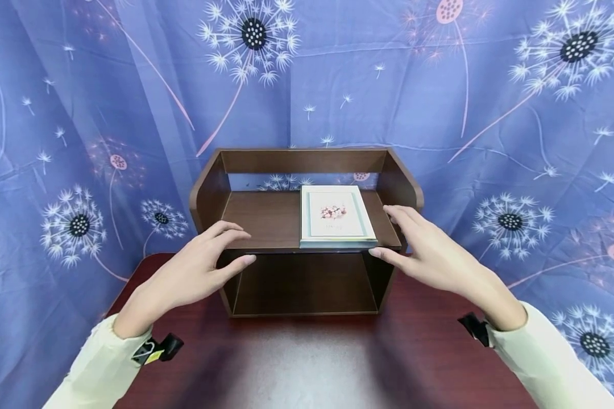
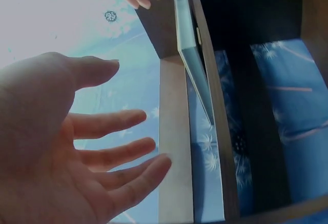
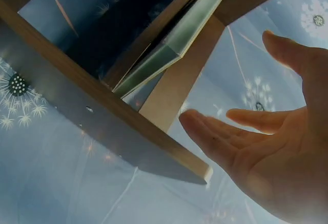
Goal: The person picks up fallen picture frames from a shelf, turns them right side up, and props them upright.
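— Book [image 1: 336, 217]?
— 1, pale cover with a pink flower print, flat on the brown shelf's [image 1: 266, 218] upper board, right side.
— Hands?
— 2, left hand [image 1: 196, 272] and right hand [image 1: 430, 250], both spread, holding nothing, flanking the shelf.

A dark reddish table [image 1: 307, 363] lies below the left hand [image 1: 194, 272] and the right hand [image 1: 430, 255], reaching nearer than both. Beyond them and out to either side hangs a blue curtain [image 1: 82, 85] printed with white, probably dandelion, heads.
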Motion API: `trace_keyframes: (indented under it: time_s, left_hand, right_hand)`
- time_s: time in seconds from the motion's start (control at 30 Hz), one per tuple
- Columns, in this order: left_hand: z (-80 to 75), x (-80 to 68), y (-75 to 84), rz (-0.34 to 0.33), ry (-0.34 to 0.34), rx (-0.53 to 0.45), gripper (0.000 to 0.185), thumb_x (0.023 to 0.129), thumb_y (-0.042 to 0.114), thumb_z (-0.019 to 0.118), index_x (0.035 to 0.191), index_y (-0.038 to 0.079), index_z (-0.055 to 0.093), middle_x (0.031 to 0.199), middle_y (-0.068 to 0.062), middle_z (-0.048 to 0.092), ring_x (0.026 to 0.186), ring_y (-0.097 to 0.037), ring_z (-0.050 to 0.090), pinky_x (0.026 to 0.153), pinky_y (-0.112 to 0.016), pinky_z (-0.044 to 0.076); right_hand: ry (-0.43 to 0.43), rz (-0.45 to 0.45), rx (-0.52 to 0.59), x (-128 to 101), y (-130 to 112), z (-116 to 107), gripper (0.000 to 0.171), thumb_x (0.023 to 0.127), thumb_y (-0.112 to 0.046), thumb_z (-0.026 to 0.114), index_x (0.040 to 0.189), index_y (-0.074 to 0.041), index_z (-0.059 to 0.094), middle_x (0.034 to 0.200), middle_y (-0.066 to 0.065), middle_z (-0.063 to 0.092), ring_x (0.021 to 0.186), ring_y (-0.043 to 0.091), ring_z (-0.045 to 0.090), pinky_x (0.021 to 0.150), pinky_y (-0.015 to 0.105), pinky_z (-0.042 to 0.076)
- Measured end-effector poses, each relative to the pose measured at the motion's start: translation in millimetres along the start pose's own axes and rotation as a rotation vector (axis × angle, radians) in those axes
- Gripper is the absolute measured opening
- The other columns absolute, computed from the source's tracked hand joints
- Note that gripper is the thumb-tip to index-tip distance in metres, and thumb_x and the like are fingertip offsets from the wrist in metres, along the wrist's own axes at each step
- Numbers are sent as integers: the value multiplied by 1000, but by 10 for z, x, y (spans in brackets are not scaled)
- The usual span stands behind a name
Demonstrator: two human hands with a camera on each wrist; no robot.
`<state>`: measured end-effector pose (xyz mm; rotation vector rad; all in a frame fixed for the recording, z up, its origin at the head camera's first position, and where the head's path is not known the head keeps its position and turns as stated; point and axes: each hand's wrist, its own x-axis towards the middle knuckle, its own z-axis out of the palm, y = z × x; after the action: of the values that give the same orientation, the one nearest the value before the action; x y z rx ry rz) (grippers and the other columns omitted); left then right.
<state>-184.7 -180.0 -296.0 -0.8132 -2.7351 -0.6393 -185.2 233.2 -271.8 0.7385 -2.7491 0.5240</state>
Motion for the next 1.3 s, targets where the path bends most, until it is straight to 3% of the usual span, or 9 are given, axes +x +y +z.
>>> trace_keyframes:
  time_s: [0.2,0.53,0.6,0.7,0.8,1.03,1.13,1.2,1.3]
  left_hand:
    - [-55,228,32,-8,-78,-42,55,104,44,64,147,10,59,147,-10,59,137,-31,59,112,-55,50]
    - [-75,654,105,-51,-203,-73,61,103,44,64,151,8,54,153,-16,57,144,-35,54,119,-56,44]
    - [-81,750,117,-66,-237,-77,62,104,45,63,153,8,53,155,-16,56,144,-35,54,119,-56,44]
    - [-90,890,129,-83,-281,-82,65,104,46,61,155,8,50,158,-15,54,146,-35,53,121,-55,43]
    - [-75,1019,138,-85,-316,-80,67,105,48,59,156,7,48,160,-14,53,149,-33,51,123,-54,42]
    - [40,1303,168,-63,-382,-26,70,105,50,55,156,2,48,159,-15,53,151,-31,49,125,-50,40]
    - [102,1425,162,-65,-418,-10,69,106,49,54,155,1,48,159,-15,53,151,-31,48,126,-48,39]
    - [133,1496,155,-76,-450,-5,68,106,48,53,155,1,48,160,-15,52,152,-31,46,126,-48,38]
    - [179,1577,152,-71,-484,2,60,106,45,54,148,2,56,152,-15,60,145,-29,54,123,-47,42]
  right_hand:
    - [-76,11,9,244,-20,-52,81,100,-42,71,158,3,37,160,23,44,151,38,43,123,59,38]
    - [-186,45,-21,741,74,-34,81,100,-43,69,156,8,39,155,28,50,145,41,50,119,58,42]
    - [-203,55,-41,842,101,-9,79,100,-42,69,153,9,41,151,28,54,139,41,55,115,57,46]
    - [-233,66,-65,980,133,32,68,100,-41,68,142,9,49,132,26,63,118,36,64,101,52,52]
    - [-262,83,-79,1087,160,73,62,101,-42,67,133,8,53,118,22,65,103,32,63,93,49,52]
    - [-348,125,-127,1264,224,165,70,104,-42,61,141,15,47,125,28,65,119,38,66,104,52,52]
    - [-369,140,-126,1341,238,184,54,105,-40,59,123,10,56,104,20,65,96,31,66,88,44,54]
    - [-385,154,-120,1399,254,190,41,106,-39,58,101,2,55,87,11,56,78,23,54,75,37,48]
    - [-408,171,-116,1483,273,193,39,107,-38,56,84,-8,45,77,2,41,69,17,39,67,31,38]
